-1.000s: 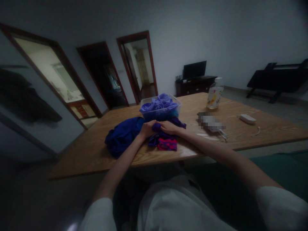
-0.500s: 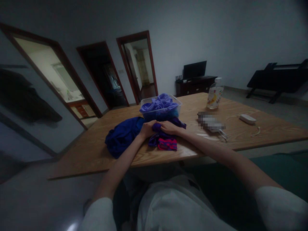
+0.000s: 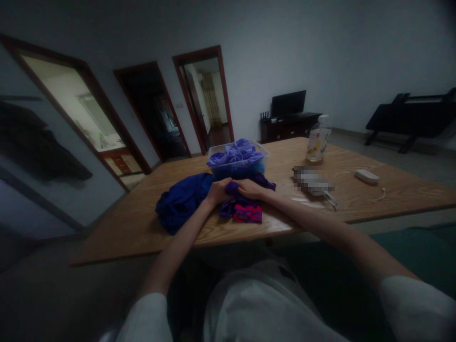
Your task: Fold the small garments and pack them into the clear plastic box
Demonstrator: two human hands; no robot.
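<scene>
On the near part of the wooden table (image 3: 356, 199), seen from the head camera, both hands meet over a small crumpled purple garment (image 3: 242, 209) with a pink-and-purple striped band along its near edge. The left hand (image 3: 218, 191) and the right hand (image 3: 251, 188) sit side by side, almost touching, each pinching the garment's far top edge; both look closed on the cloth, though the dim light hides the fingertips. The garment lies directly under and just towards the person from the hands, its longer side running left to right along the table edge. Neither hand is clearly nearer; they share its upper edge.

Just left of the left hand, touching the garment, lies a bunched dark blue cloth (image 3: 180, 199), soft and deeply creased. Just beyond the hands stands a clear plastic box (image 3: 261, 151), rectangular and heaped with lilac fabric (image 3: 237, 153). Farther right, well apart, stand a clear pump bottle (image 3: 318, 141) and a small white device (image 3: 366, 176) with a cord.
</scene>
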